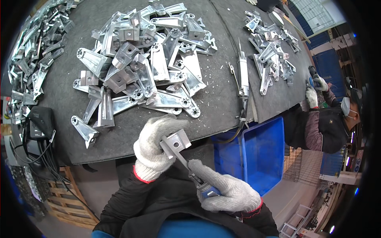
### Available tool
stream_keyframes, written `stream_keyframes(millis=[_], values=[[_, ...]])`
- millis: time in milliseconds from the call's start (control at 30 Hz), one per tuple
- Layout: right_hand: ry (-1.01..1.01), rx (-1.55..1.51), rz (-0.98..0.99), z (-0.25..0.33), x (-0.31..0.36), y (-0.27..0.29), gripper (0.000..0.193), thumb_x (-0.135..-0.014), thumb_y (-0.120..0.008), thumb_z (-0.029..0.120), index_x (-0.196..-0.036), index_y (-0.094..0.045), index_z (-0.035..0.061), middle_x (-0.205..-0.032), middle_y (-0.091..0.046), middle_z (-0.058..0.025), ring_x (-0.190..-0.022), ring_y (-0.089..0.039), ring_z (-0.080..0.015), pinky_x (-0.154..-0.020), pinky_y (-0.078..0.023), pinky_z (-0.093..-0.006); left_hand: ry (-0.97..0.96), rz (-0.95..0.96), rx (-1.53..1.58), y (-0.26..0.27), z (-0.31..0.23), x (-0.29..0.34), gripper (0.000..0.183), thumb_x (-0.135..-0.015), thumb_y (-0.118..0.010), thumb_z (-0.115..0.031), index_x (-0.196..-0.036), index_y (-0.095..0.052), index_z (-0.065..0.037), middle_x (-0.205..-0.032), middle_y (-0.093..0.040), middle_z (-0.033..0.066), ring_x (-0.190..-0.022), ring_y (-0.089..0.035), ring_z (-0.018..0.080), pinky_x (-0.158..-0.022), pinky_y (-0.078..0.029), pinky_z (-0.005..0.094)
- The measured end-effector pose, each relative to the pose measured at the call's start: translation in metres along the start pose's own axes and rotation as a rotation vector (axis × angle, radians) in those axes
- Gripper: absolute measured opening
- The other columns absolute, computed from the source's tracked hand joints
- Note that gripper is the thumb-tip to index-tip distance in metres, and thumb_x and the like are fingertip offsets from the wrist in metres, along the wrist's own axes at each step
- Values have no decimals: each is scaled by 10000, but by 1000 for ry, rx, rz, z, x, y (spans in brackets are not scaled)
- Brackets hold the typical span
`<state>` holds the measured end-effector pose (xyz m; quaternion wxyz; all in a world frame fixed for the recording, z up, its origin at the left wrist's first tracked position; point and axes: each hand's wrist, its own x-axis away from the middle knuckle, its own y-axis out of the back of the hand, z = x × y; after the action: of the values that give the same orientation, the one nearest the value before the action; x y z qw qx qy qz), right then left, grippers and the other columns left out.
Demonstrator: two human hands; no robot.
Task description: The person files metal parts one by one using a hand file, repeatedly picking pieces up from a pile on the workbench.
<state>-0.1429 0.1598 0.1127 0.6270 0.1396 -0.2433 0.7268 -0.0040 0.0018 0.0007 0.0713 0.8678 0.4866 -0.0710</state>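
Observation:
My left hand, in a white knit glove with a red cuff edge, is closed around a shiny cast metal bracket. A flat face with a hole shows on that bracket; the rest is hidden by the fingers. In my gloved right hand is a hand tool with a blue and grey grip and a long, narrow flat bar. The bar reaches up left to the bracket and lies against or just in front of its edge; contact cannot be made out. Both hands are before the table's near edge.
A pile of similar metal brackets covers the dark table, with more heaps at left and right. A slim air tool with a hose lies right of the pile. A blue bin stands below. Another person works at right.

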Motion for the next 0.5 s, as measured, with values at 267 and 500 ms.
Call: stream_keyframes(millis=[267, 500], values=[[0, -194, -15, -1, 4, -2, 989, -810, -772, 100, -1581, -158, 24, -1140, -572, -94, -852, -553, -158, -802, -464, -280, 12, 69, 39, 0, 5, 4, 445, -726, -706, -93, -1158, -658, 3, -1109, -675, 133, -1032, -655, 278, -905, -541, 377], [103, 214, -47, 8, 2, -2, 902, -848, -761, 220, -1557, -238, 26, -1046, -634, -118, -839, -643, -203, -765, -526, -334, 41, -8, 73, -3, -1, 1, 486, -615, -663, -53, -1097, -719, -34, -1029, -712, 108, -995, -652, 295, -919, -506, 386]])
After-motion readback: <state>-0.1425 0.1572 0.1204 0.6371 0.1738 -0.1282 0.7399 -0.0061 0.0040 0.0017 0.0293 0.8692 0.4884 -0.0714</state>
